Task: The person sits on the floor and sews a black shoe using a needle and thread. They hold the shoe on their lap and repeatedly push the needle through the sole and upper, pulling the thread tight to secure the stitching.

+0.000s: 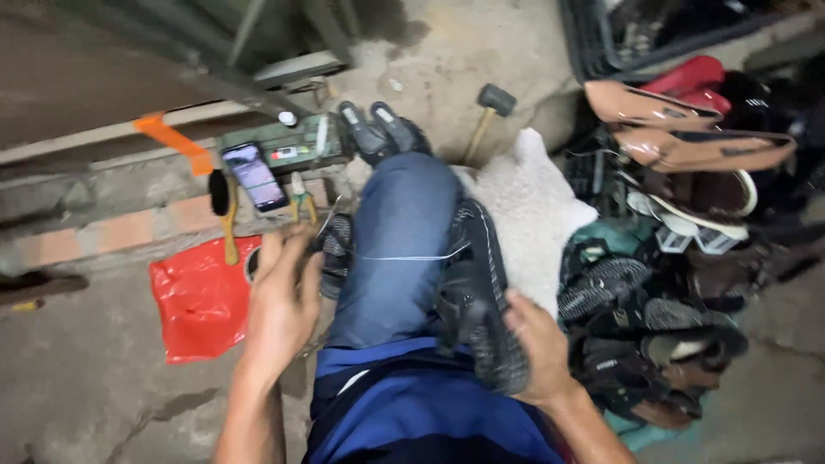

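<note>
Resting on the jeans-clad right thigh, a black knit shoe point(478, 292) is gripped at its near end by the right hand point(540, 348); a thin white thread point(412, 256) runs from it across the leg. Left hand point(284, 301) hovers half-open, apparently pinching the thread's end. Red plastic bag point(199, 305), brush point(223, 210), phone point(255, 176) and mallet point(488, 116) lie on concrete floor; shoe pile point(679, 258) at right.
</note>
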